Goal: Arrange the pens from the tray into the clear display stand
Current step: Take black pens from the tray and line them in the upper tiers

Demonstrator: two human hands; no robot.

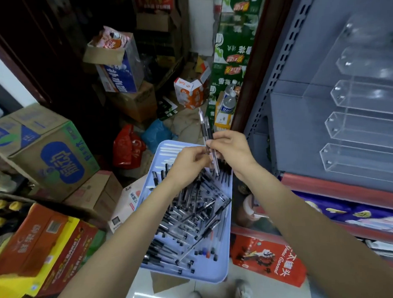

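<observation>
Nearest, the pale blue tray (214, 274) holds a loose, crisscrossed heap of clear-barrelled pens (189, 216) with black caps, thickest through its middle and near end, with a few stray caps along the near edge. The far end of the tray shows bare ribbed plastic.

Above the tray's far half the two hands meet. The right hand (232, 151) pinches a small bunch of pens (209, 135), perhaps two or three, between thumb and curled fingers, gripping them about mid-barrel. Their long axis stands close to upright, one end rising above the knuckles and the other pointing down at the heap. The left hand (188, 161) is curled just beside the lower part of the bunch and seems to pinch or steady it; exactly what its fingertips touch is hard to tell.

The clear display stand (355, 118) sits on the grey shelf to the right, further off and higher than the hands, its stacked transparent troughs looking empty. So the held pens must travel rightward and up, and the right hand is the nearer one. I judge the upright pens will need turning to lie along a trough.

The shelf's perforated upright (264, 95) stands between hands and stand. Cardboard cartons (48, 154) crowd the floor to the left and beyond.
</observation>
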